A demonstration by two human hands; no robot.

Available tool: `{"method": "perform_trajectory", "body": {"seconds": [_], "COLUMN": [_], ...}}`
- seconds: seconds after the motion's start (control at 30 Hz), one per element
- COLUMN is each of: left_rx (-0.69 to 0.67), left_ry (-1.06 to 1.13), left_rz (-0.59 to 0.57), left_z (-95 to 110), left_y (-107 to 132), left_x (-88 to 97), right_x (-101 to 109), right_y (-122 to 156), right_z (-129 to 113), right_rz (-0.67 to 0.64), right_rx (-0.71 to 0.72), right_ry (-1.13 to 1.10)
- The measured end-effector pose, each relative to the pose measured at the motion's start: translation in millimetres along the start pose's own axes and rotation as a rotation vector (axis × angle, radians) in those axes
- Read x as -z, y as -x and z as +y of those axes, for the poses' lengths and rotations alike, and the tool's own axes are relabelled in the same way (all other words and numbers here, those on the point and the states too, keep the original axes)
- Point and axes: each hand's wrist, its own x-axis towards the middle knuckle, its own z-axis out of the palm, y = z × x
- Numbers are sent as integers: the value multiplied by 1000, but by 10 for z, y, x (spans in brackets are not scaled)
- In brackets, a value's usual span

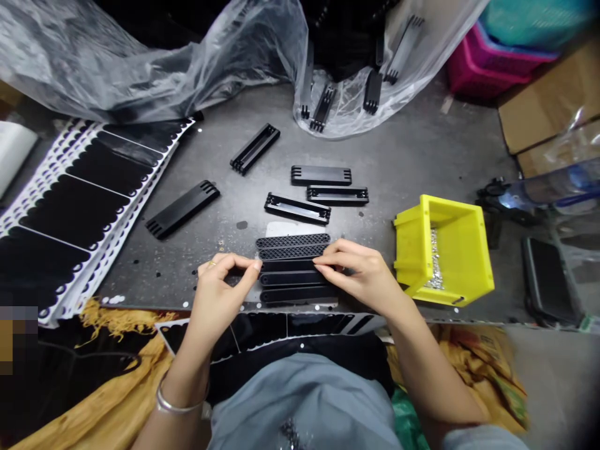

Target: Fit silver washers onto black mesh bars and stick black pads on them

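A row of several black plastic strips [293, 267] lies side by side on the grey table near its front edge. My left hand [225, 284] pinches the left end of one strip in the middle of the row. My right hand [359, 272] pinches the right end of the same strip. Two strips at the far side of the row show a cross-hatched face. A silver bangle is on my left wrist.
Loose black strips [321, 175] lie further back on the table. A yellow bin [462, 250] with small metal parts stands to the right. Sheets of black stickers [75, 206] lie at the left. A clear plastic bag [347, 81] with more strips sits at the back.
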Motion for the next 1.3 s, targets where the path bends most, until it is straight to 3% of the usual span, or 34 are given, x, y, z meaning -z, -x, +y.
{"method": "perform_trajectory", "body": {"seconds": [0.07, 0.17, 0.23, 0.3, 0.4, 0.53, 0.63, 0.7, 0.8, 0.87, 0.93, 1.03, 1.17, 1.3], "left_rx": [-33, -173, -329, -484, -553, -490, -442, -423, -454, -523, -582, -544, -319, -149], "left_ry": [-41, -150, -149, -75, 8, 102, 115, 66, -86, -169, -213, -242, -277, -182], "left_rz": [13, 177, 205, 0, -325, -378, -319, -178, 48, 101, 106, 163, 280, 136], "left_z": [21, 158, 332, 537, 792, 907, 869, 809, 705, 651, 611, 519, 270, 62], "left_y": [20, 148, 280, 406, 513, 521, 532, 559, 601, 618, 617, 542, 279, 30], "left_x": [20, -31, -158, -348, -625, -726, -665, -653, -726, -796, -815, -651, -203, 26], "right_x": [88, 316, 458, 538, 528, 380, 273, 267, 374, 453, 457, 268, -139, -377], "right_y": [116, 499, 795, 1012, 1103, 1003, 1016, 1094, 1187, 1126, 925, 441, -166, -439], "right_z": [-19, -90, -154, -213, -259, -251, -239, -238, -254, -283, -314, -308, -198, -116], "right_rz": [60, 126, -14, -133, -30, 163, 238, 260, 339, 436, 459, 272, 66, -35], "right_rx": [41, -33, -108, -132, -65, 30, 70, 102, 41, -46, -116, -88, 155, 273], "right_ry": [130, 299, 325, 300, 275, 402, 424, 345, -49, -355, -412, -65, 196, 221]}}
